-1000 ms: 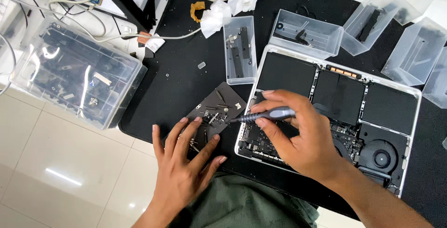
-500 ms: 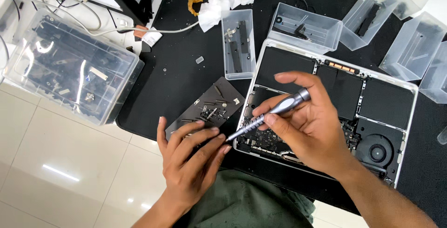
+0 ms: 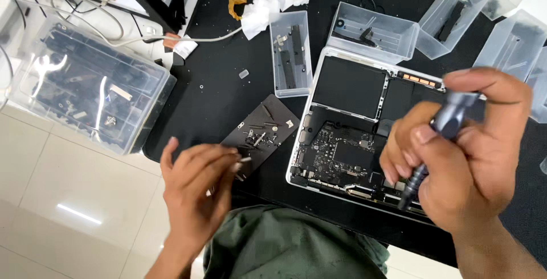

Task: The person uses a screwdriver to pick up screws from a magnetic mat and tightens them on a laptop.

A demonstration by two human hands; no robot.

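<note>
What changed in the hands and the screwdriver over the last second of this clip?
The right hand lifted the screwdriver from lying low across the opened laptop to steeply upright, tip down over the laptop's near edge. The left hand curled from spread flat to pinching at the dark parts mat; what it pinches is too small to tell. Laptop, mat and clear bins stayed put.

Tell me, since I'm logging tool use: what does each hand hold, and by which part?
The right hand holds a grey screwdriver by its upper handle. The left hand pinches something tiny over the dark parts mat; what, I cannot tell.
</note>
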